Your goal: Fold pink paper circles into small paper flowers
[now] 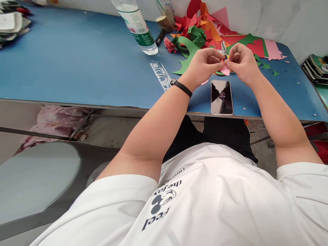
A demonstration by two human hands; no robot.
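Toward the upper right of the frame, a small pink paper piece (225,70) appears to be pinched by the fingers of the left hand (206,64) and right hand (240,64); shaping seems under way, and a light, steady grip is called for next. The blue worktop (77,61) is strewn with coloured scraps (189,54) beside a pale wall (282,20).

White short-sleeved T-shirt (217,198), dark lettering (156,218), cartoon print (163,201), black bottoms (225,131), slim black wristband (182,88) on left wrist
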